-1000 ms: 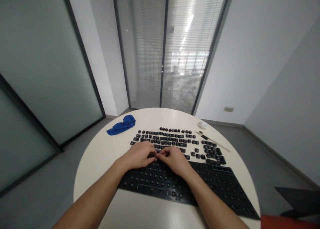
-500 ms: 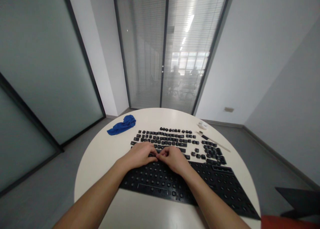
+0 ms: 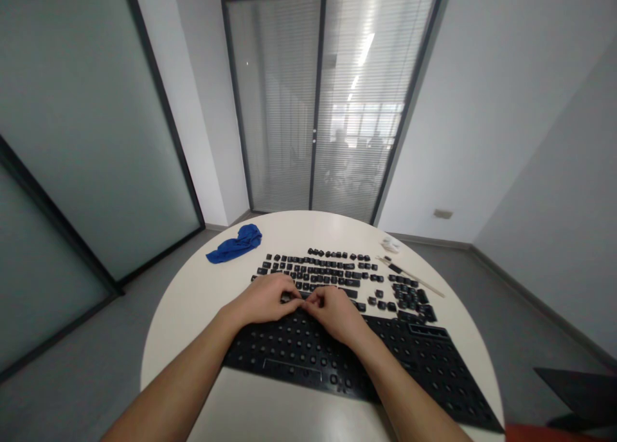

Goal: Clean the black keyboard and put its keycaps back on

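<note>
A black keyboard base [image 3: 289,352] without keycaps lies along the near side of the round table. Rows of loose black keycaps [image 3: 332,272] are laid out beyond it. My left hand [image 3: 270,299] and my right hand [image 3: 333,310] meet over the base's far edge, fingertips pinched together and almost touching. Whatever small thing lies between the fingers is too small and hidden to name. The palms and wrists hover over the base, covering some keycaps and part of the far edge.
A crumpled blue cloth [image 3: 236,243] lies at the far left of the white table [image 3: 193,320]. At the right are a thin brush-like stick [image 3: 419,279], a small whitish item [image 3: 391,244] and more keycaps [image 3: 409,294]. A dark object and something red stand beyond the right edge.
The view has shifted slightly. Both hands stay at nearly the same place, with fingertips still together and the right fingers bent a little differently.
</note>
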A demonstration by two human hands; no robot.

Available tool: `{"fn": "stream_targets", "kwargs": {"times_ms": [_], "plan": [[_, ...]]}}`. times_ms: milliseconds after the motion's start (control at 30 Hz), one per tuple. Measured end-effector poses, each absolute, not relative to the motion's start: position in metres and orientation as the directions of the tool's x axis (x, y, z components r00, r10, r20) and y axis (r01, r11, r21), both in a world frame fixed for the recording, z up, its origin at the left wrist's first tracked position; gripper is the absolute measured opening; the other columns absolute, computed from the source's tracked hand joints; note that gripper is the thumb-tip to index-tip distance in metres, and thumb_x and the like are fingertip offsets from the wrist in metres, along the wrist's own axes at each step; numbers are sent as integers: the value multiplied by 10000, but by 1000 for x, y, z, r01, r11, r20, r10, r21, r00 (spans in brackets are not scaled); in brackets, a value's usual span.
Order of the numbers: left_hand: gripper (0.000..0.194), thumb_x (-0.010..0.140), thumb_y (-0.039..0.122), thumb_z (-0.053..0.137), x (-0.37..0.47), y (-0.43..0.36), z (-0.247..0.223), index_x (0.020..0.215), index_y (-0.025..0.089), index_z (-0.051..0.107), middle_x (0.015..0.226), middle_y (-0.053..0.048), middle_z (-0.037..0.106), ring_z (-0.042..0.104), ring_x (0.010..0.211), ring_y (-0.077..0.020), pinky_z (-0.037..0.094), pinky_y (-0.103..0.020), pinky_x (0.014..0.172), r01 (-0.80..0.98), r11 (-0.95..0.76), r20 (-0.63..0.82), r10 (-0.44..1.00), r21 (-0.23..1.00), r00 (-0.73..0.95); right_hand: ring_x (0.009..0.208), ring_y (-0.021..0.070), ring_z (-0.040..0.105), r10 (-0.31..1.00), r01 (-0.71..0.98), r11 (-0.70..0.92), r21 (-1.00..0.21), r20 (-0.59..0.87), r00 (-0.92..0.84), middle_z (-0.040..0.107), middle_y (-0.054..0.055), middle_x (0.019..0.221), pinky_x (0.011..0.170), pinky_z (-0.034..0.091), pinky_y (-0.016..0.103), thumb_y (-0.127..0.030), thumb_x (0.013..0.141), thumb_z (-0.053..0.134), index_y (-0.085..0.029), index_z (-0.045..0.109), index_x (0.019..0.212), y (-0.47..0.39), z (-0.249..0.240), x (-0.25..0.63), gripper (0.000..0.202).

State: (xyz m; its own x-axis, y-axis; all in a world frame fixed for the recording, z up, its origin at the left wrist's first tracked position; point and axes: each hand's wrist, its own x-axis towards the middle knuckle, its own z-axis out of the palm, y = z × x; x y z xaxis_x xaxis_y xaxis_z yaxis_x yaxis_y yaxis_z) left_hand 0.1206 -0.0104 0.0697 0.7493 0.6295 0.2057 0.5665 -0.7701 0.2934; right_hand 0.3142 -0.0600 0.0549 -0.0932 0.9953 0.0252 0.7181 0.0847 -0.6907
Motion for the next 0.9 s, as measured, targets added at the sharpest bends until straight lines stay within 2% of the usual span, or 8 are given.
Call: {"fn": "stream_targets", "kwargs": {"times_ms": [100, 200, 300, 533, 733, 900], "plan": [[244, 964, 339, 512, 122, -1, 70, 895, 236, 721, 929, -18, 696, 628, 913, -204, 462, -306, 806, 630, -720, 292, 694, 290, 658, 636, 148, 631, 994, 719, 93, -689, 26, -104, 730, 26, 704, 592, 405, 238, -223, 814, 674, -177, 755, 779, -62, 59, 316, 101], [238, 967, 343, 506, 128, 18, 71, 958, 241, 721, 997, -24, 708, 630, 971, -217, 471, -308, 813, 693, -663, 322, 746, 281, 583, 653, 152, 641, 993, 728, 106, -677, 33, -114, 742, 26, 730, 608, 415, 243, -202, 800, 688, -185, 757, 782, -64, 63, 317, 73], [267, 975, 348, 486, 138, 42, 76, 1048, 241, 719, 1104, -39, 709, 620, 1057, -233, 473, -321, 866, 738, -641, 292, 762, 213, 578, 660, 156, 651, 990, 743, 123, -658, 36, -133, 745, 21, 727, 616, 424, 244, -182, 788, 694, -194, 751, 757, -67, 65, 316, 65], [306, 939, 304, 538, 169, 98, 73, 1210, 233, 661, 1253, -65, 674, 618, 1120, -257, 475, -353, 919, 767, -621, 210, 781, 162, 588, 658, 155, 650, 988, 778, 114, -618, -13, -155, 733, 3, 707, 611, 416, 240, -149, 746, 736, -202, 744, 761, -72, 69, 320, 55], [388, 919, 285, 558, 191, 124, 61, 1303, 254, 601, 1257, -81, 677, 614, 1155, -285, 473, -388, 942, 793, -597, 138, 801, 122, 582, 700, 172, 650, 988, 836, 67, -545, -83, -134, 735, 5, 752, 600, 390, 249, -187, 725, 773, -219, 742, 836, -76, 80, 330, 120], [367, 922, 267, 539, 200, 134, 53, 1279, 263, 624, 1259, -84, 677, 619, 1157, -290, 481, -394, 938, 811, -575, 93, 818, 106, 568, 746, 187, 654, 985, 853, 77, -517, -92, -145, 736, 11, 787, 618, 382, 254, -227, 738, 776, -233, 728, 901, -77, 79, 334, 169]]}}
